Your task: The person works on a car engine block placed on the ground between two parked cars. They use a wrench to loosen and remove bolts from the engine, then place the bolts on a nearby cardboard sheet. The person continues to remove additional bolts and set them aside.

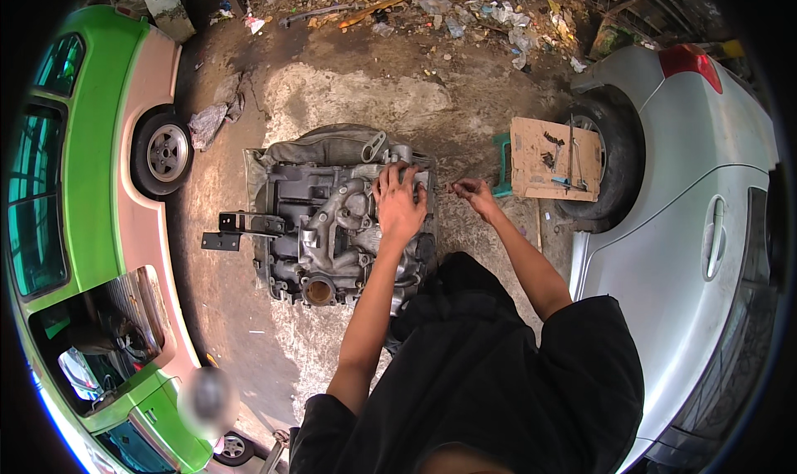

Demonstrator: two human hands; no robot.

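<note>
Grey metal engine block lies on the floor; left hand rests spread-fingered on its top edge, right hand pinches something too small to tell.

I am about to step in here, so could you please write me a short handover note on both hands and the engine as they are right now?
Left hand: laid flat on top of the grey metal engine block, fingers spread, gripping nothing visible.
Right hand: held just off the engine's right edge, fingers pinched on something too small to identify.
The engine sits on a grey cloth on the dirt ground, between the green car and the silver car.
Loose hand tools lie on the brown cardboard sheet to the right.
What has been done cannot be told; the engine appears partly stripped.
</note>
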